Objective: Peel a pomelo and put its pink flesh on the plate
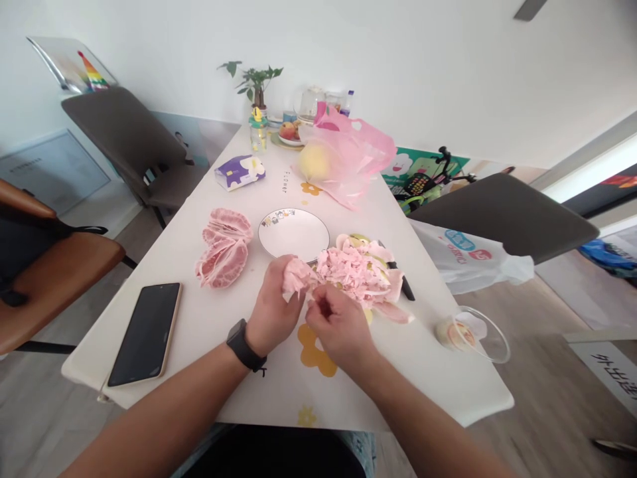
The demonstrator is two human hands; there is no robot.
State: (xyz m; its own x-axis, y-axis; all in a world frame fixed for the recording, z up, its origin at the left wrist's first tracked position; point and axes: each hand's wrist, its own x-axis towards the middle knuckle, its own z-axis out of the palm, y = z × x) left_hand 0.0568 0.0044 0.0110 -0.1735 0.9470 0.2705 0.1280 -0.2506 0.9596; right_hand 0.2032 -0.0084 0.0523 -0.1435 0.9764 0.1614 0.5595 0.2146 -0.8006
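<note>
"White table is filling my view. Hands?"
"Left hand is gripping pink fruit, fingers curled, near the plate; right hand is curling beside it, holding what, I can't tell."

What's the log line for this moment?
left hand: holds pink piece | right hand: curled beside it | plate: beyond hands | pink scraps: heaped right of plate

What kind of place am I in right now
Probably a dining area at home: a grey chair stands beside a flower-printed table that holds a potted plant and a box of tissues.
</note>
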